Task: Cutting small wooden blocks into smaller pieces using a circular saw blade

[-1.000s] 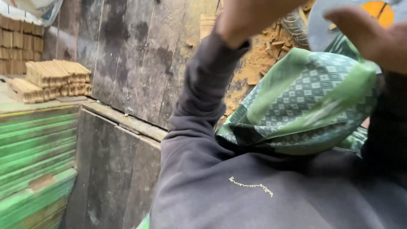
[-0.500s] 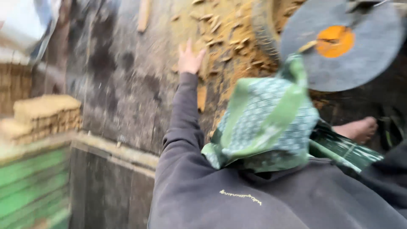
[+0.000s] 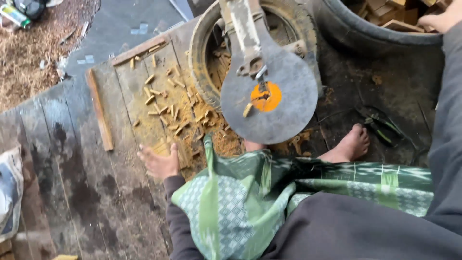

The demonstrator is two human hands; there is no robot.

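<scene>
My left hand point(image 3: 159, 162) lies on the dark wooden planks point(image 3: 82, 168) with its fingers spread, touching a scatter of small cut wood pieces point(image 3: 166, 103) and sawdust. Nothing shows inside its grip. My right hand point(image 3: 442, 19) is only partly in view at the top right edge, above a tyre tub point(image 3: 346, 33) filled with wood blocks point(image 3: 390, 17); its fingers are cut off by the frame. A round grey metal disc with an orange centre point(image 3: 269, 96) hangs on an arm over another tyre point(image 3: 204, 62).
My bare foot point(image 3: 351, 144) rests right of the disc, with a green patterned cloth point(image 3: 240, 202) over my lap. A long wood strip point(image 3: 99, 113) lies on the planks. A green-handled tool point(image 3: 380, 126) sits near the foot. Sawdust point(image 3: 29, 53) covers the ground at the top left.
The view has swung round onto the disc and tyres. My left arm stayed stretched out and its hand now lies flat among the wood pieces. My right hand moved to the top right.
</scene>
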